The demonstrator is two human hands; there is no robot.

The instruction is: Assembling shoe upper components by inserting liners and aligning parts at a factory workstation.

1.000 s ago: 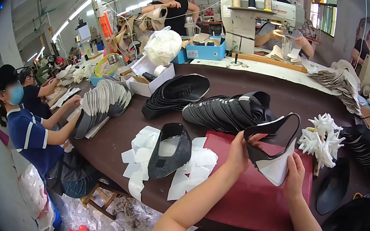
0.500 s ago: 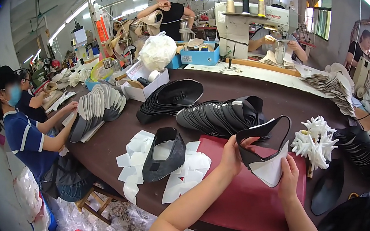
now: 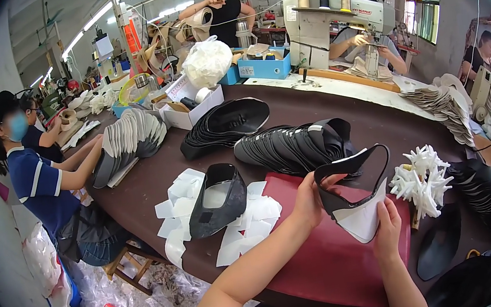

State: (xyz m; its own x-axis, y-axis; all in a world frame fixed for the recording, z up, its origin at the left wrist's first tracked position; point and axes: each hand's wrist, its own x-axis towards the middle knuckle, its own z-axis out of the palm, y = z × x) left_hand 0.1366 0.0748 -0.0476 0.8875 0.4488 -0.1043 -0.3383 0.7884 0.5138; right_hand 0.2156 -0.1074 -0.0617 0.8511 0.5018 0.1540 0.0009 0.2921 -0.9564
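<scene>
Over the red mat (image 3: 310,257), I hold a black shoe upper (image 3: 331,197) with a white backing piece (image 3: 359,223) at its lower end. My left hand (image 3: 310,200) is closed on the upper's left side, some fingers reaching inside its opening. My right hand (image 3: 386,225) pinches the lower right edge where the white piece lies. A row of stacked black uppers (image 3: 286,149) lies just beyond. To the left, another black upper (image 3: 218,202) rests on scattered white cut pieces (image 3: 250,231).
A bundle of white pointed pieces (image 3: 422,182) and stacked dark parts (image 3: 480,196) lie at right. Farther back are another black stack (image 3: 223,125), a white box (image 3: 196,111) and a sewing machine (image 3: 328,29). A co-worker (image 3: 41,176) handles grey stacked pieces (image 3: 130,138) at left.
The shoe upper has tilted slightly and shifted a little right, both hands keeping their hold. The co-worker at left has moved an arm along the grey stack.
</scene>
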